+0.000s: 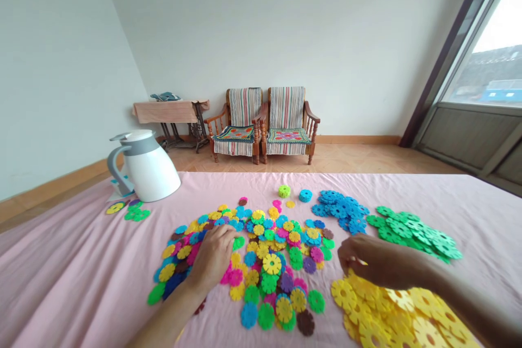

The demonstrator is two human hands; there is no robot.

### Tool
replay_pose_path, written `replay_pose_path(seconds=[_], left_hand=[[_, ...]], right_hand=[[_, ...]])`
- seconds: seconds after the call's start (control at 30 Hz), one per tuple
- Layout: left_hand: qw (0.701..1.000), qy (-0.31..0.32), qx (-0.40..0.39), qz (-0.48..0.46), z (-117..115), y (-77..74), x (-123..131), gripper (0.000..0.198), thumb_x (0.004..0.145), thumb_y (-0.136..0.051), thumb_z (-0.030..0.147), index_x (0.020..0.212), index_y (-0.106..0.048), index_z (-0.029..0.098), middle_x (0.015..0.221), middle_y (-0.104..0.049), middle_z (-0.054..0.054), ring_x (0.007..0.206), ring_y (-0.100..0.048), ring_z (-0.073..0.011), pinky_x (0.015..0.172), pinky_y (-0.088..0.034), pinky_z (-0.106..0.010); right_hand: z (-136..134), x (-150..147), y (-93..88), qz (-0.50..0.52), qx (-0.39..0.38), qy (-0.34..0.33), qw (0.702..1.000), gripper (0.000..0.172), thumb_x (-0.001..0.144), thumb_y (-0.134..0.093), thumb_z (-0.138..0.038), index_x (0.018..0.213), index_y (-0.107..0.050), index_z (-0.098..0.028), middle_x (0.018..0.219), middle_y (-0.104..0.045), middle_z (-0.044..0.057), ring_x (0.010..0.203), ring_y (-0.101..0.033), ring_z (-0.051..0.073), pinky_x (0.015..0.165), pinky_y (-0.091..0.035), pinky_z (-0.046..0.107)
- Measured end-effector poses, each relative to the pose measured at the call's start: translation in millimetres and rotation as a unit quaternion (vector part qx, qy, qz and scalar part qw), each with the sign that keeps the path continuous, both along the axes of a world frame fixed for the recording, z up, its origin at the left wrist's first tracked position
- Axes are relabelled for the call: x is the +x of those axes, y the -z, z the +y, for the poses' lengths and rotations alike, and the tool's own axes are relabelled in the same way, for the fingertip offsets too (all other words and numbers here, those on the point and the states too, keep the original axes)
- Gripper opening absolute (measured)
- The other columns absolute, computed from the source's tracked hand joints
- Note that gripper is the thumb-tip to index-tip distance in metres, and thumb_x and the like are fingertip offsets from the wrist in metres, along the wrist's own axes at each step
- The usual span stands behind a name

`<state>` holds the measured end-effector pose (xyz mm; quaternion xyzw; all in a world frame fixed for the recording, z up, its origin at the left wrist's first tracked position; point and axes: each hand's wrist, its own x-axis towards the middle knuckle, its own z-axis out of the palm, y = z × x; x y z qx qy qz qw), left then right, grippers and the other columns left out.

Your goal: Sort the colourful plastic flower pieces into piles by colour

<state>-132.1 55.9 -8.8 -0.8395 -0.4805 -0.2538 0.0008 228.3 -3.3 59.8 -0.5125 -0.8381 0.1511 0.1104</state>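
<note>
A wide heap of mixed-colour plastic snowflake discs [271, 264] lies in the middle of the pink-covered table. My left hand [218, 253] rests on the left part of this heap, back up, with fingers curled down among the discs. A green disc [238, 243] shows right by its fingertips; what they grip is hidden. Over the far edge of a large pile of yellow discs [379, 310] hovers my right hand [362, 261], fingers curled closed. A small pale bit shows at its fingers, too little to name.
Blue discs [340, 209] and green discs [416, 231] form piles at the right. Small stacks, one lime [284, 191] and one blue [305, 196], stand farther back. A white jug [153, 168] is at the left, near a few loose discs [137, 212]. Two armchairs [287, 125] stand beyond.
</note>
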Motion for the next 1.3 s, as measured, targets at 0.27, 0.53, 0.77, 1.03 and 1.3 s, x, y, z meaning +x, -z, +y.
replay_pose_path(seconds=[0.27,0.53,0.77,1.03,1.3], left_hand=[[1.0,0.006,-0.005,-0.003,2,2.6,-2,0.028,0.086,-0.042,0.007,0.094,-0.066,0.02,0.094,-0.064,-0.005,0.093,-0.056,-0.0199,0.085,-0.046,-0.036],[1.0,0.007,0.005,-0.004,0,0.1,-1,0.027,0.088,-0.043,0.012,0.096,-0.067,0.021,0.093,-0.064,-0.005,0.091,-0.057,-0.0203,0.084,-0.046,-0.036],[1.0,0.009,0.011,-0.015,0,1.6,-1,0.027,0.087,-0.044,0.011,0.094,-0.068,0.021,0.092,-0.065,-0.005,0.09,-0.057,-0.0196,0.083,-0.047,-0.034],[1.0,0.006,0.005,-0.007,-1,-1.0,-1,0.029,0.084,-0.045,0.008,0.096,-0.067,0.022,0.093,-0.065,-0.004,0.091,-0.057,-0.0201,0.084,-0.046,-0.036],[1.0,0.017,0.022,-0.012,1,1.9,-2,0.03,0.085,-0.043,0.008,0.096,-0.068,0.022,0.092,-0.065,-0.004,0.089,-0.058,-0.0184,0.082,-0.048,-0.034]], right_hand=[[2,-46,2.8,0.036,0.009,-0.048,0.998,0.022,0.08,-0.046,-0.009,0.088,-0.064,-0.018,0.089,-0.066,0.006,0.086,-0.059,0.017,0.079,-0.046,0.031],[12,-119,27.4,0.049,0.041,-0.172,0.983,0.055,0.072,-0.044,0.001,0.12,-0.056,-0.021,0.115,-0.063,0.007,0.107,-0.052,0.019,0.093,-0.037,0.033],[15,-118,36.6,0.025,0.078,-0.162,0.983,0.03,0.081,-0.045,-0.005,0.097,-0.065,-0.021,0.092,-0.067,0.004,0.09,-0.057,0.017,0.084,-0.037,0.032],[15,-108,33.6,0.1,0.132,0.004,0.986,0.026,0.091,-0.037,-0.014,0.082,-0.061,-0.017,0.073,-0.062,0.003,0.07,-0.055,0.015,0.066,-0.038,0.026],[-5,-33,5.5,0.07,-0.018,0.021,0.997,0.027,0.074,-0.043,-0.009,0.075,-0.066,-0.022,0.076,-0.067,0.002,0.073,-0.06,0.016,0.068,-0.044,0.028]])
